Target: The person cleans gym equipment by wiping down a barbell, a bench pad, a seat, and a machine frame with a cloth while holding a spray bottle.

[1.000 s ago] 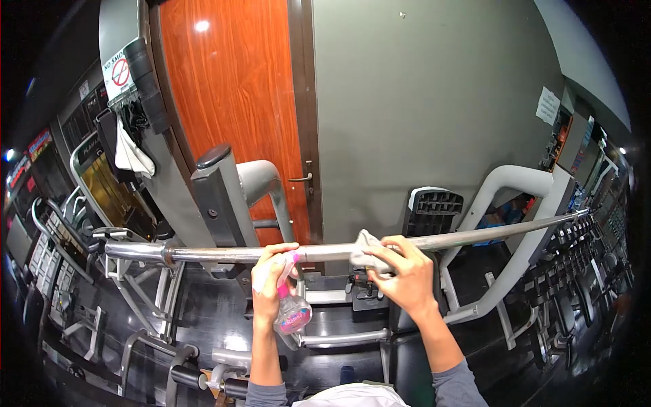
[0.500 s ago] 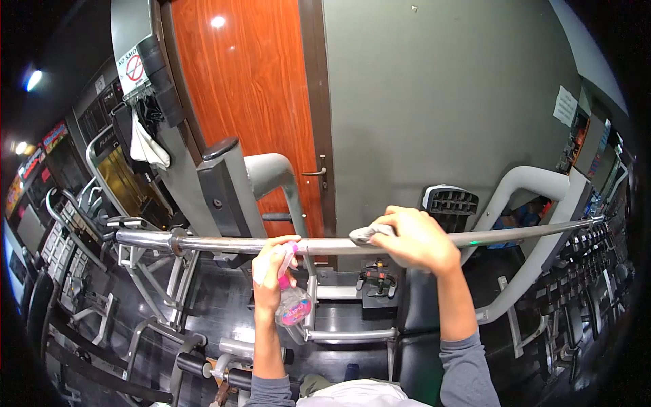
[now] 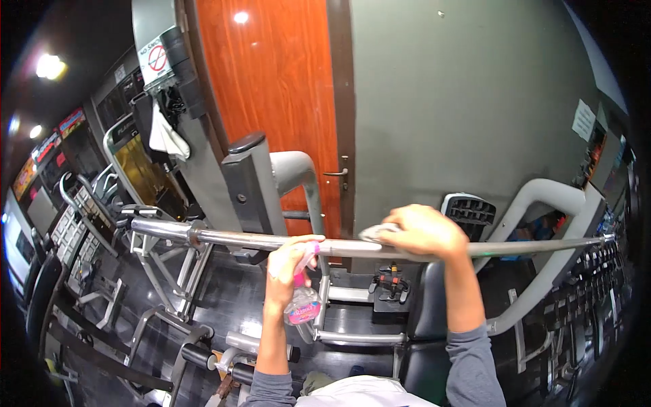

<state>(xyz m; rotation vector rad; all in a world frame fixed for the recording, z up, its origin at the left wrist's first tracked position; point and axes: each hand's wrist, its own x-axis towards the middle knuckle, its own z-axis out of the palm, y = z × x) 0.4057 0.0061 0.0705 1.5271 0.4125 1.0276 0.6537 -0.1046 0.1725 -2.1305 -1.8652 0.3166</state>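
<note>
A long metal barbell (image 3: pixel 342 249) runs across the view at about chest height. My left hand (image 3: pixel 288 266) is closed around the neck of a clear spray bottle (image 3: pixel 303 305) with a pink label and pink collar, and its fingers lie against the bar. To the right, my right hand (image 3: pixel 430 232) grips a grey cloth (image 3: pixel 378 233) and presses it on the bar's top. The palm side of that hand is hidden.
A black padded bench (image 3: pixel 427 305) stands below the bar on the right. Grey machine frames rise at left (image 3: pixel 254 190) and right (image 3: pixel 553 197). Behind are a reddish wooden door (image 3: pixel 271 88) and a grey wall (image 3: pixel 468 102). Dumbbell racks (image 3: pixel 576 312) line the far right.
The whole view has shifted, so the scene sits farther right. My right hand and the cloth remain on the bar, slightly altered in pose. The left hand still holds the bottle.
</note>
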